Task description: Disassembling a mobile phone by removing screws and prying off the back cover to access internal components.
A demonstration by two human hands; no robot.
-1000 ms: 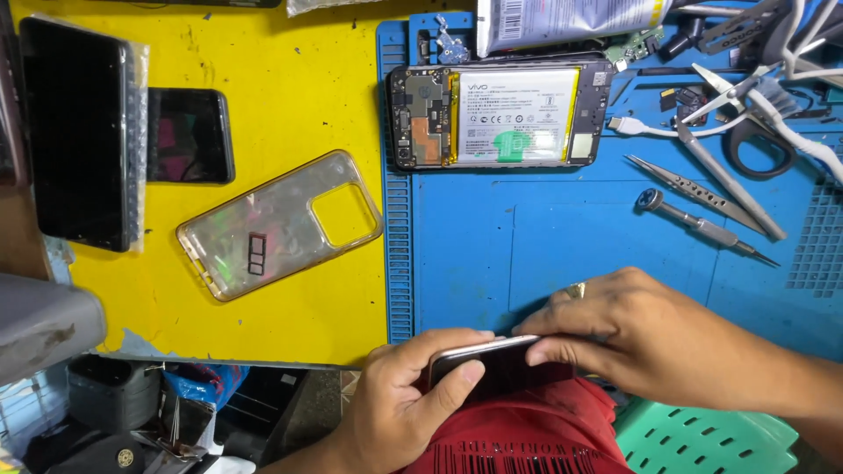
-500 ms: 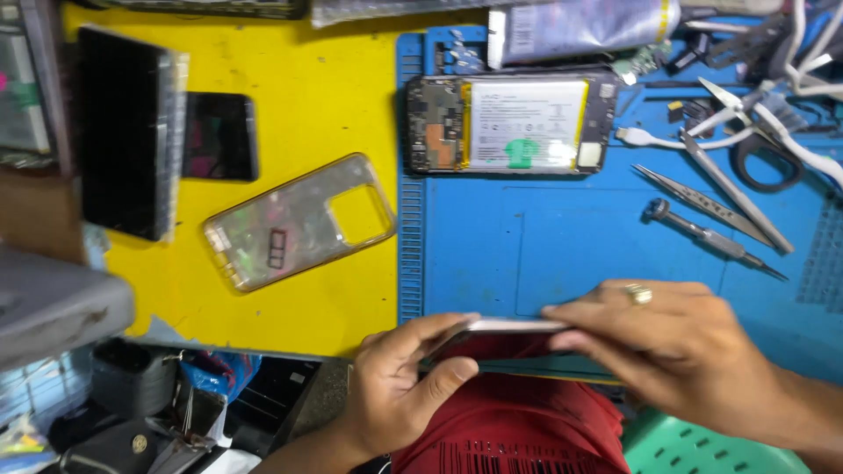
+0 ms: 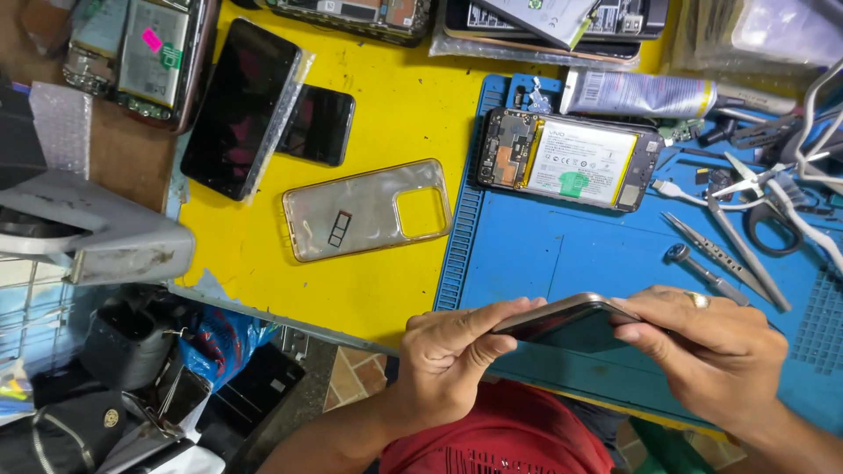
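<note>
— How many opened phones with bare batteries are on my bench?
— I count one on my blue silicone mat [image 3: 562, 254], at [image 3: 569, 158], and one at the far left [image 3: 149, 57].
— Clear phone cases?
— One [image 3: 367, 211]. Dark glass screens: two [image 3: 241, 110] [image 3: 318, 125].

Your phone panel [image 3: 571, 320], thin, dark glass with pale metallic edge, tilted nearly edge-on, above the mat's near edge, pinched at both ends.

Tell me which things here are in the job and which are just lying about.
In hand: phone panel, gripped at its edges by left hand and right hand.

Lying about: opened phone, clear case, tweezers, screwdriver, scissors, glue tube.
</note>
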